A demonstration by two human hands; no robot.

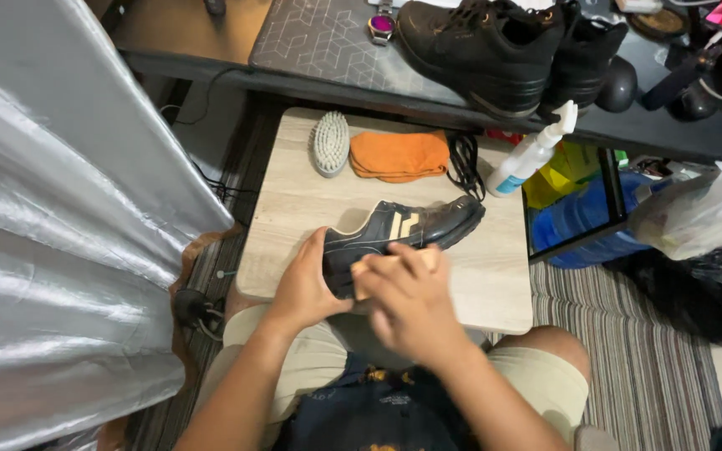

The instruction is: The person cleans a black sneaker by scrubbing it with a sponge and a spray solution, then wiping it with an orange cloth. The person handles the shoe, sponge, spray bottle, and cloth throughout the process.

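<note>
A dark shoe with pale stripes (pixel 411 225) lies on its side on a small light wooden table (pixel 311 200). My left hand (pixel 304 286) grips the shoe at its heel end. Fingers curled, my right hand (pixel 407 302) presses a light-coloured brush or pad (pixel 378 266) against the shoe's side near the heel; most of that object is hidden by the fingers.
On the table's far side lie a white brush (pixel 330 142), a folded orange cloth (pixel 400 155), black laces (pixel 464 163) and a white spray bottle (pixel 533 152). A pair of black shoes (pixel 495 50) stands on a higher dark surface behind. Silver sheeting (pixel 52 209) hangs left.
</note>
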